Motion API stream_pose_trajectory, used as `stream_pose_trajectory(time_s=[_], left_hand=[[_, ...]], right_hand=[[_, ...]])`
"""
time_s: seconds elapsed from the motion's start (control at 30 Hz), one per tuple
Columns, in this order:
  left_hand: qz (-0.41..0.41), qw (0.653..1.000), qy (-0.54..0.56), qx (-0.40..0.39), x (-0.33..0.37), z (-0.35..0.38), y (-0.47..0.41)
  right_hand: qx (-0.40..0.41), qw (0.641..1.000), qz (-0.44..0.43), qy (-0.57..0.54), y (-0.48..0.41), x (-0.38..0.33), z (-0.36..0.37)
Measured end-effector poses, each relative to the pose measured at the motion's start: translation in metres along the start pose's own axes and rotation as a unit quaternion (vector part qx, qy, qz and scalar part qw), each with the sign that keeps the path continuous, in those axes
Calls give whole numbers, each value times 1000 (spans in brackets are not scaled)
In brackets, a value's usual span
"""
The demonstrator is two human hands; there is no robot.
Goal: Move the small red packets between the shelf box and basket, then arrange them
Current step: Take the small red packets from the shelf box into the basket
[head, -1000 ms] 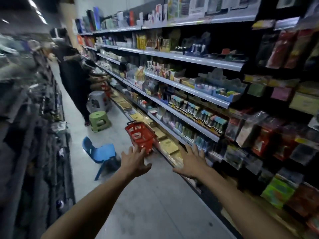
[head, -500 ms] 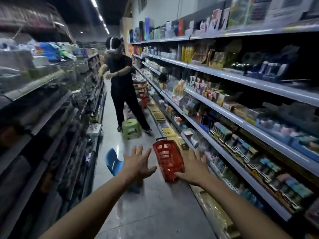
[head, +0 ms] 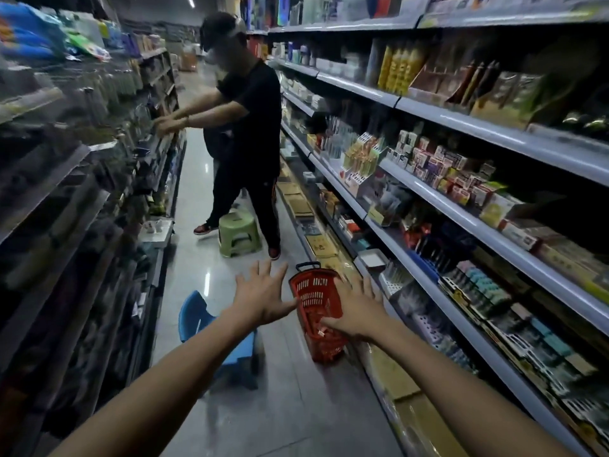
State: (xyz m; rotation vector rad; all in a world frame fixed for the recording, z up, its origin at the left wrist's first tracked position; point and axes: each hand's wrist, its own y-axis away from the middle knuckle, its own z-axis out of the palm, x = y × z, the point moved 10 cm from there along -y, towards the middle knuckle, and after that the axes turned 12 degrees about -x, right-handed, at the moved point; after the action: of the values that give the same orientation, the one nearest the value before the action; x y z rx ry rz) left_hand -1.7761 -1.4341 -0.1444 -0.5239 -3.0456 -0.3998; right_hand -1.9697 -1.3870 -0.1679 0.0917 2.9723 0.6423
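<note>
Red slotted plastic basket: on the floor, lower centre of frame, long axis running up the aisle, handle at the far end. Red packets inside: too blurred to confirm. Your right hand, fingers spread and holding nothing, overlaps its right rim and is the nearer one. Your left hand, equally splayed and empty, sits just left. Blue plastic chair at lower left.

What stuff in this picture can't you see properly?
1. Head view: inside the red basket. The right hand and the basket's own wall hide most of it, so I cannot tell whether it holds packets.
2. Head view: goods on the left shelves are smeared by motion blur.
3. Head view: the packets' shelf box is too small and dim to pick out on the right shelves.
</note>
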Motion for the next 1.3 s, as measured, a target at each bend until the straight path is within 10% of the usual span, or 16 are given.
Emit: stream_pose_trajectory(time_s=[0.87,1.3], left_hand=[[192,948,-209,-142,89,-9,-549],[473,776,-357,-215,146,94,-790]], right_hand=[[-51,990,63,-119,-430,203,-42],[-97,932,227,-267,-620,230,28]])
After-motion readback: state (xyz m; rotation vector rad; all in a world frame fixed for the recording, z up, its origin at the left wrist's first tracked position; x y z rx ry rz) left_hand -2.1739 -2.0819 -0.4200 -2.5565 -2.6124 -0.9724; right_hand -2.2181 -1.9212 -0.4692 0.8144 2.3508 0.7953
